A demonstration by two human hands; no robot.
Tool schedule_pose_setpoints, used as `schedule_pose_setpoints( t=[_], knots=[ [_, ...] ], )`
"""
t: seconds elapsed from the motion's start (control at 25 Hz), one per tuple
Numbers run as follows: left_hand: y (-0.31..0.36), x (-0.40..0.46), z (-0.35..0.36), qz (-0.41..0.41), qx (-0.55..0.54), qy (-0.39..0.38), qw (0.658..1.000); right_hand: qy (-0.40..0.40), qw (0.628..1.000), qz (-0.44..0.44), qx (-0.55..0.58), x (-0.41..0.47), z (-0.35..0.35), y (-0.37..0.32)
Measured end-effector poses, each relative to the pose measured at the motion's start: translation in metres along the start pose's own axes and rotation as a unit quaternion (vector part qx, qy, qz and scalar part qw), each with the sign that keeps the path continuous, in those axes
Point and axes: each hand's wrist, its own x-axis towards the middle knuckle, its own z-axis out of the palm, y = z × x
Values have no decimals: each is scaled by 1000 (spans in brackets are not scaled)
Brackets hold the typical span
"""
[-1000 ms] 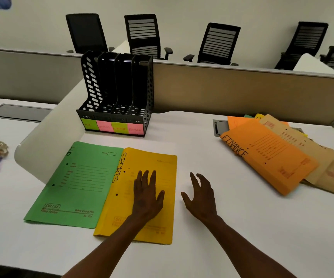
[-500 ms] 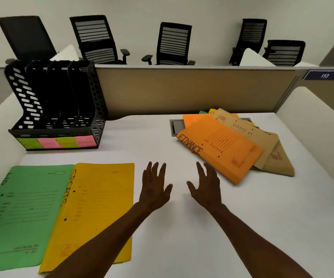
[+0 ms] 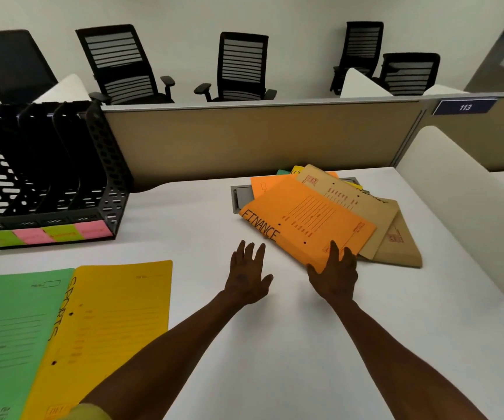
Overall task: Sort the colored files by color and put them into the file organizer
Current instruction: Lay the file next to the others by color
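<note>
Two hands reach out over our white desk, both with fingers spread. Our left hand is open and empty, palm down above bare desk, just left of the pile. Our right hand is open too, its fingertips lying on the near corner of the orange file; we cannot tell whether the thumb has slipped under the edge, and nothing is gripped.

That orange file, lettered FINANCE along its left edge, tops a loose pile at the far right of the desk. Under it we see a second orange file, two brown files, and slivers of yellow and green at the far side. The pile partly covers a grey cable hatch set in the desk.

At near left a green file lies flat, and a yellow file marked SPORTS lies beside it on the right, overlapping its right edge. Both are well apart from the pile.

At far left stands the black organizer, its slots holding no files that we can see, with green and pink labels across its near base. Behind the desk runs a tan partition carrying a blue 113 plate, and black chairs line the far wall.
</note>
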Motion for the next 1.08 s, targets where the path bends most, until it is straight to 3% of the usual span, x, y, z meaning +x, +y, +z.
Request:
schedule_pose_setpoints(
  t=[0.16,0.36,0.52,0.68,0.8,0.92,1.0,1.08],
  knots=[
    [10,11,11,-6,-29,-34,999,-5,992,85,91,8,2,12],
    [25,21,23,-36,-102,-56,993,42,947,191,257,17,-4,18],
    [34,22,27,-30,-141,-56,988,69,910,233,336,19,-6,19],
    [42,21,29,-50,-203,-60,976,47,876,254,407,14,1,13],
    [44,23,27,-113,-302,-68,944,29,846,257,465,2,7,3],
    [40,24,21,-216,-430,-25,876,0,826,253,504,-16,17,-6],
    [31,24,16,-282,-462,8,840,-26,808,238,538,-31,27,-10],
    [20,21,13,-298,-469,14,831,-38,797,228,559,-43,33,-11]
  ],
)
